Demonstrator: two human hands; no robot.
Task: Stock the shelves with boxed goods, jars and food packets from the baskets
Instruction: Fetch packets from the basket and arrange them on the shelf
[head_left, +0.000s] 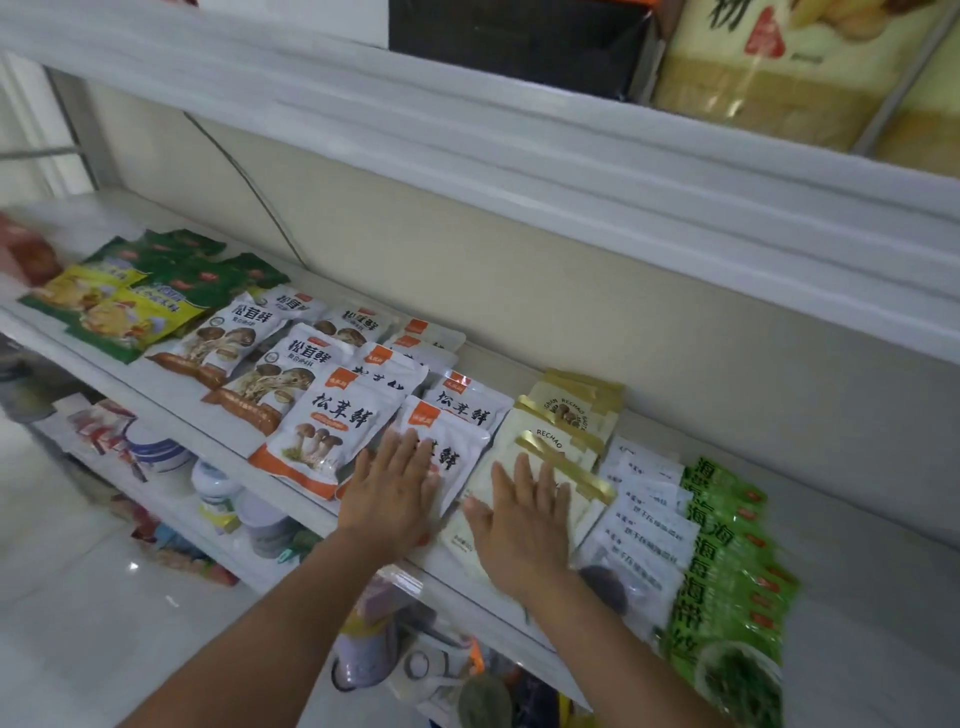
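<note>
Flat food packets lie in rows on a white shelf (218, 444). My left hand (392, 486) lies flat, fingers straight, on a white-and-orange mushroom packet (457, 441) near the shelf's front edge. My right hand (524, 525) presses flat on a cream packet with a gold strip (550, 447) just to the right. Neither hand grips anything. More white mushroom packets (322, 431) overlap to the left, and green-and-yellow packets (130, 306) lie at the far left.
White packets with dark print (644, 519) and bright green seaweed packets (727, 561) fill the shelf to the right. An upper shelf (519, 156) overhangs, bearing a black box and beige bags. Jars and tubs (218, 493) stand on the lower shelf. No basket shows.
</note>
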